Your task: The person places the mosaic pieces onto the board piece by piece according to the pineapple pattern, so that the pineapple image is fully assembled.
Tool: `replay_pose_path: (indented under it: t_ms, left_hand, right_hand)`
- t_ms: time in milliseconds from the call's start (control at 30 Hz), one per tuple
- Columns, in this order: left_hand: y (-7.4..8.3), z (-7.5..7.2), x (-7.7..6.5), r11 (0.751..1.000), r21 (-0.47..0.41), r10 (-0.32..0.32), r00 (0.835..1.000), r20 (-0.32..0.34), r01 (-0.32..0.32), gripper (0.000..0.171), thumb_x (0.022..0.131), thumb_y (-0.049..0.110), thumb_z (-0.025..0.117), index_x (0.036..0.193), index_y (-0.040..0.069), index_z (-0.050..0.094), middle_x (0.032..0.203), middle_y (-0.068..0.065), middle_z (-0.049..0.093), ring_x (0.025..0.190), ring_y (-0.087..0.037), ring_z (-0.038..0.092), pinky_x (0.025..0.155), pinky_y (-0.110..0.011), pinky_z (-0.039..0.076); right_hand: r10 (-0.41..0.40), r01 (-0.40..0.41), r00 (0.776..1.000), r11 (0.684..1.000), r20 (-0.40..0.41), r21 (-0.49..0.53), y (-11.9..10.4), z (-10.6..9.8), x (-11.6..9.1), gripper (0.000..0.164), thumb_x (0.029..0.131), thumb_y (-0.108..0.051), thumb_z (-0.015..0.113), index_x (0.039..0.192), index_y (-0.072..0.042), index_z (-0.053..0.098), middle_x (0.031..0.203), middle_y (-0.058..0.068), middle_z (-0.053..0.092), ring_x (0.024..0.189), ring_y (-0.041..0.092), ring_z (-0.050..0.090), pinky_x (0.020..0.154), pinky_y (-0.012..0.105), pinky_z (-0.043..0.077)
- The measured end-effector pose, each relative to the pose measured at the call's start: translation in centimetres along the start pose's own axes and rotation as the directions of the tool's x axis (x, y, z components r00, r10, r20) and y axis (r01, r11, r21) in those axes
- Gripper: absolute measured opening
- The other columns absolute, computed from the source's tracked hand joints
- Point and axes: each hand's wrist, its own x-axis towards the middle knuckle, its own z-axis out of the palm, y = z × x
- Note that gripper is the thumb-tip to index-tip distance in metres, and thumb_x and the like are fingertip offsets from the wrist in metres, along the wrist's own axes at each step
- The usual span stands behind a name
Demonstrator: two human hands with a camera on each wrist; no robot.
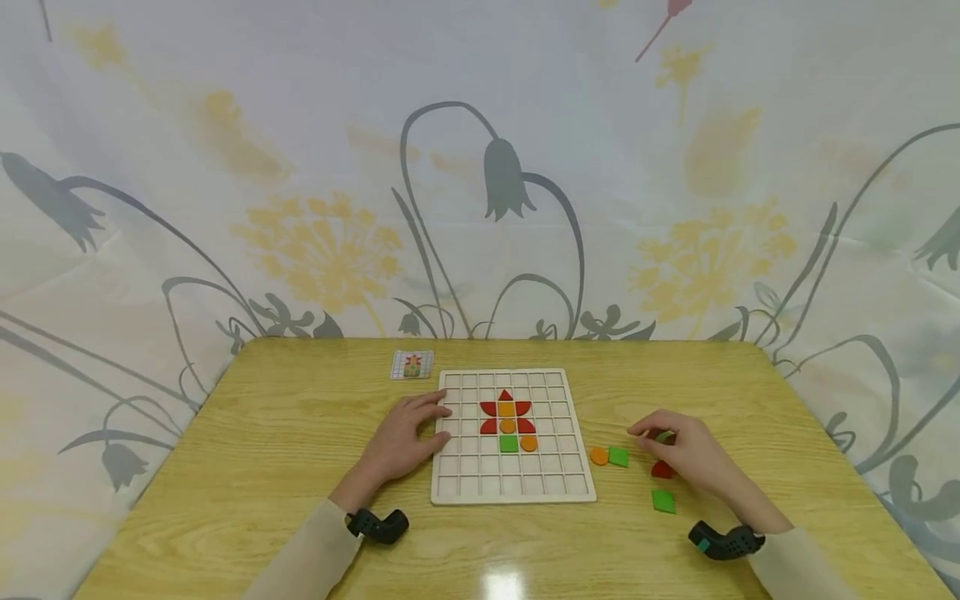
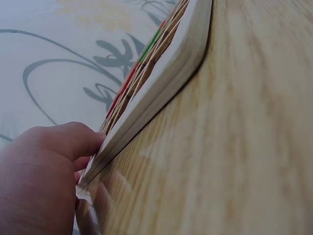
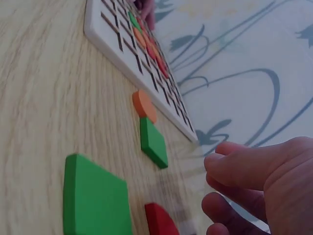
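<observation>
Over on the left side of the table (image 1: 292,417), the left hand (image 1: 401,437) lies along the near-square board (image 1: 555,475), fingers apart, their tips and thumb on its left edge. Just behind it, the small card (image 1: 412,364) shows a red, orange and green figure. Centre now: on the board's grid, the red triangle (image 1: 505,396) tops an orange square (image 1: 507,409) and four curved red pieces; below sit a green square (image 1: 508,444) and, right beside it, an orange disc (image 1: 528,443).

Past the right edge, a loose orange disc (image 1: 599,456) touches a loose green tile (image 1: 618,457). And here's the right hand (image 1: 690,446), thumb and forefinger close together over a red piece (image 1: 662,471); whether they pinch anything, I cannot tell. Nearer the person, another green tile (image 1: 663,501). Looks like piece-picking for the lower rows; next calls for a firm fingertip pinch, then squaring the piece to its cell.
</observation>
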Motion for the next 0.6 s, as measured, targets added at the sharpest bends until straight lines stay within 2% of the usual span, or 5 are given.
replay_pose_path:
  t_ms: [300, 433, 600]
  left_hand:
    - [0.1, 0.1, 0.1, 1.0, 0.001, -0.001, 1.0, 0.006, 0.001, 0.034, 0.094, 0.029, 0.067, 0.124, 0.013, 0.069, 0.15, -0.002, 0.048, 0.136, -0.031, 0.043, 0.112, -0.051, 0.033]
    - [0.1, 0.0, 0.1, 1.0, 0.0, 0.007, 1.0, -0.001, -0.007, 0.033, 0.093, 0.027, 0.068, 0.123, 0.012, 0.069, 0.15, -0.003, 0.049, 0.136, -0.032, 0.043, 0.111, -0.052, 0.033]
    - [0.1, -0.1, 0.0, 1.0, 0.002, 0.002, 1.0, -0.003, -0.002, 0.034, 0.092, 0.027, 0.069, 0.123, 0.012, 0.07, 0.15, -0.003, 0.049, 0.136, -0.032, 0.043, 0.111, -0.052, 0.033]
  right_hand:
    - [0.034, -0.032, 0.999, 0.997, 0.019, -0.065, 1.8, -1.7, -2.6, 0.018, 0.087, -0.005, 0.075, 0.103, -0.013, 0.075, 0.1, -0.002, 0.07, 0.086, 0.004, 0.061, 0.068, 0.026, 0.053]
    - [0.058, -0.056, 0.998, 0.996, 0.028, -0.063, 2.1, -2.2, -3.4, 0.017, 0.086, -0.006, 0.076, 0.102, -0.012, 0.075, 0.099, 0.001, 0.07, 0.081, 0.002, 0.059, 0.063, 0.025, 0.051]
    - [0.049, -0.045, 0.998, 0.993, 0.027, -0.111, 2.2, -2.1, -3.7, 0.017, 0.085, -0.007, 0.078, 0.1, -0.013, 0.075, 0.097, -0.001, 0.07, 0.077, 0.002, 0.058, 0.061, 0.025, 0.05]
